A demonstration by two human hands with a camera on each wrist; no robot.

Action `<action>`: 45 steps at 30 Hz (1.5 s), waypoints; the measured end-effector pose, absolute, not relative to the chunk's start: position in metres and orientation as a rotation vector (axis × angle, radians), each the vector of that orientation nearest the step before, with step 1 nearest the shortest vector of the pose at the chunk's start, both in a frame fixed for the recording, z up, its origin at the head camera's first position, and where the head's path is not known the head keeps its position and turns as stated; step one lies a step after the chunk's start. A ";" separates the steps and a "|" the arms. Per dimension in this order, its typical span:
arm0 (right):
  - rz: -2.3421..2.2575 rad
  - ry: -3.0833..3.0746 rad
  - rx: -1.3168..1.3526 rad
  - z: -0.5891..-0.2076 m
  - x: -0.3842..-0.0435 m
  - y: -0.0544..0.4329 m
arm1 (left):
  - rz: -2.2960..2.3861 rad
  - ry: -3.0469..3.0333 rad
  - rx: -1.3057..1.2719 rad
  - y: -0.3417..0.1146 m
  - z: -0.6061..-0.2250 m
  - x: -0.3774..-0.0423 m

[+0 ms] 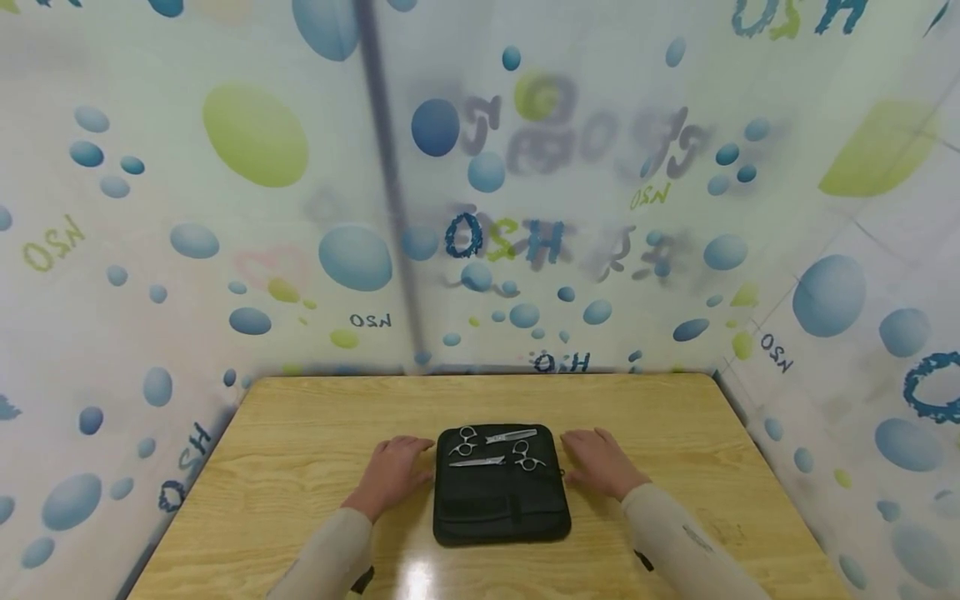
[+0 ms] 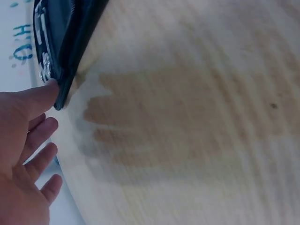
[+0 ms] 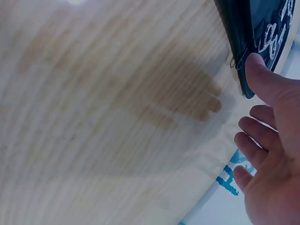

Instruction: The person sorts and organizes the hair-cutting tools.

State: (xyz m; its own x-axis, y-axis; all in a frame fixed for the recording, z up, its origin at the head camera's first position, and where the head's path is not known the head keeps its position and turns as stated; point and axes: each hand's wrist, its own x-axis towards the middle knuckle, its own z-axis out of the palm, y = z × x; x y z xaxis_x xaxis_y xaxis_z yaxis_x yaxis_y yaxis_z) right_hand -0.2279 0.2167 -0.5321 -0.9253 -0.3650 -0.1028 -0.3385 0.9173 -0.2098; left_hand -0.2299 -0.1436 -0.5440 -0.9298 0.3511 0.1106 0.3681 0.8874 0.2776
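The open black case [image 1: 480,490] lies flat on the desk [image 1: 300,442] between your left hand [image 1: 393,468] and right hand [image 1: 600,462], neither clearly nearer. Its outline looks nearly square, but its scissors [image 1: 478,462] point crosswise, hand to hand. Your fingers are loosely spread, gripping nothing, thumbs at its side edges.

Right-hand grip [image 3: 283,161] at right edge, palm showing, thumb tip overlapping near corner of black case [image 3: 234,28], contact unclear. Four fingers loosely bent, spread below, off the case. Silver scissors [image 3: 271,40] lie on case, cut by frame. Small ring [image 3: 232,63] at case's side. Pale wood-grain desk [image 3: 93,140], brownish shadow [image 3: 187,93]; blue lettering [image 3: 228,182] beyond desk edge.
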 end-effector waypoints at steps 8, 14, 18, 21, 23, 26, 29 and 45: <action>-0.229 2.927 -0.540 -0.533 -0.242 0.210 | -0.523 -3.040 -0.557 -0.142 -0.540 -0.241; -0.219 2.925 -0.538 -0.536 -0.251 0.204 | -0.537 -3.090 -0.560 -0.137 -0.540 -0.245; -0.219 2.915 -0.532 -0.536 -0.254 0.201 | -0.536 -3.097 -0.561 -0.136 -0.541 -0.249; -0.234 2.902 -0.520 -0.536 -0.255 0.200 | -0.543 -3.102 -0.563 -0.135 -0.541 -0.251; -0.230 2.895 -0.508 -0.537 -0.256 0.200 | -0.549 -3.111 -0.562 -0.135 -0.541 -0.252; -0.203 2.895 -0.507 -0.538 -0.257 0.199 | -0.569 -3.127 -0.555 -0.134 -0.542 -0.253; -0.152 2.896 -0.518 -0.539 -0.260 0.197 | -0.582 -3.136 -0.547 -0.133 -0.543 -0.255; -0.023 2.870 -0.486 -0.543 -0.269 0.187 | -0.523 -3.182 -0.567 -0.122 -0.540 -0.257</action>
